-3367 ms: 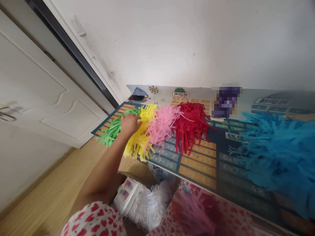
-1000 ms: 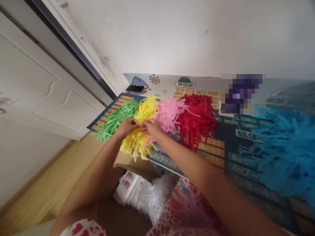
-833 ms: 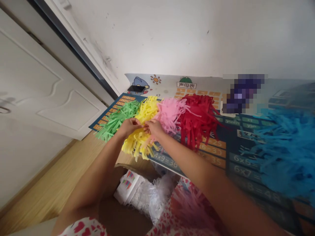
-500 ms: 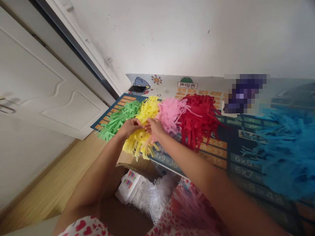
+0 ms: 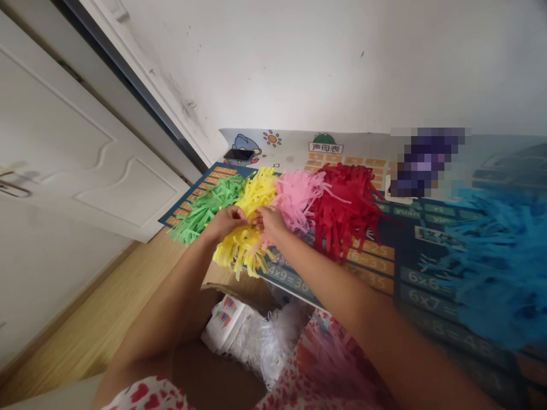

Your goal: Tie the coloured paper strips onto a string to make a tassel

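Note:
Fringed paper tassels lie side by side on the printed mat: green [image 5: 205,209], yellow [image 5: 245,250], pink [image 5: 298,196] and red [image 5: 348,208]. Over the middle of the yellow tassel, my left hand [image 5: 231,221] has its fingers pinched together. My right hand [image 5: 268,221] is just to its right, fingers curled, at the border of yellow and pink. The fingertips of both hands nearly meet. What they pinch is too small to make out.
A blue tassel heap [image 5: 504,273] lies at the right. A phone [image 5: 239,154] rests at the back left of the mat [image 5: 294,285]. Below the front edge, an open box [image 5: 217,370] holds white shredded strands [image 5: 269,341] and a white packet [image 5: 226,322]. A white door stands left.
My right hand's fingers have shifted very slightly, and the gap between the two hands looks a little wider. The tassels lie as before.

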Available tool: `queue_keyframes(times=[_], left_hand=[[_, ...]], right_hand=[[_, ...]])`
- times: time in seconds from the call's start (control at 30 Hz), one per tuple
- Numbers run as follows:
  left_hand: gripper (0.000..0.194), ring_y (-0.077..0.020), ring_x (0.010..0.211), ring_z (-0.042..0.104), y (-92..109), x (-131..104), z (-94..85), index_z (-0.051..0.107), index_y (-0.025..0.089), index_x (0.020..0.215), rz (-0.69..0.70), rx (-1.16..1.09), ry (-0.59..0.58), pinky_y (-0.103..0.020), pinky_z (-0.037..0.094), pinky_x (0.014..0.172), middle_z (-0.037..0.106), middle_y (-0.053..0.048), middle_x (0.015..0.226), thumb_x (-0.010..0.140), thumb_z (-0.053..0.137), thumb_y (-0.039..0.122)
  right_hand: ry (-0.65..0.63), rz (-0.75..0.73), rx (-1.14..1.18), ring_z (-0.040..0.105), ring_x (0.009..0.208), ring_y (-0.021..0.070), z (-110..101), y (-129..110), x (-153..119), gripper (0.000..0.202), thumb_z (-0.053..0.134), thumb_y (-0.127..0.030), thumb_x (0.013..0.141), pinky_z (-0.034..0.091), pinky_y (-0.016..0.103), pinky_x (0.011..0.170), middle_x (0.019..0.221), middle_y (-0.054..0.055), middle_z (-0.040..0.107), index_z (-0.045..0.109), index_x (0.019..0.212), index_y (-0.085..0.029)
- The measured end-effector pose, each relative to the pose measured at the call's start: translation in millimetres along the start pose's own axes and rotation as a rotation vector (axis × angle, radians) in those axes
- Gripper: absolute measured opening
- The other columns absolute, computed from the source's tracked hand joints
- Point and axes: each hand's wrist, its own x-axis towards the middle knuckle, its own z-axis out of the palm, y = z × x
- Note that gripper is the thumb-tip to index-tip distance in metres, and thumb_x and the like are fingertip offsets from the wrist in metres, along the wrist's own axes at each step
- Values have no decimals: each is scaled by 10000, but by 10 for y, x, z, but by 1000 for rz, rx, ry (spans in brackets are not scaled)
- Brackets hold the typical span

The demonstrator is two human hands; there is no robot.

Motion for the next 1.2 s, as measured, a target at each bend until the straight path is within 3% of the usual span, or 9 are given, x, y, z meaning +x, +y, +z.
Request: queue_keyframes(times=[0.37, 0.63, 0.9, 1.1, 1.2], left_hand=[[423, -81, 484, 432, 36, -25, -42, 531, 182, 632, -7, -3, -4, -210, 275, 477, 492, 67, 539, 473, 850, 409], [405, -78, 477, 396, 18, -42, -34, 530, 189, 605, -7, 7, -10, -217, 247, 475, 464, 71, 522, 467, 847, 399], [426, -81, 487, 426, 38, -57, -31, 541, 183, 609, -7, 49, -12, -210, 284, 479, 487, 66, 532, 453, 851, 429], [439, -109, 476, 436, 25, -22, -43, 545, 196, 676, -28, 154, 142, -234, 289, 475, 505, 48, 542, 598, 723, 590], [389, -127, 541, 467, 62, 14, -32, 613, 187, 734, 4, 271, 225, -238, 291, 507, 556, 22, 606, 637, 714, 550]], right_hand=[[1, -34, 34, 381, 313, 52, -16, 0, -20, 131, 522, -107, 760, 273, 170, 345, 432, -93, 477, 491, 662, -187], [-9, 26, 93, 416, 360, 55, 14, -14, -18, 78, 552, -178, 752, 255, 167, 347, 477, -67, 516, 520, 681, -176], [-32, 1, 95, 384, 356, 50, 3, -18, -27, 106, 533, -133, 724, 246, 168, 356, 461, -85, 488, 474, 657, -188], [-16, -35, 19, 358, 353, 52, -22, -6, -39, 113, 520, -131, 724, 262, 172, 365, 452, -90, 468, 475, 638, -189], [1, -59, -41, 374, 364, 56, -15, 18, -50, 120, 527, -134, 730, 271, 172, 373, 458, -87, 471, 487, 631, -189]])
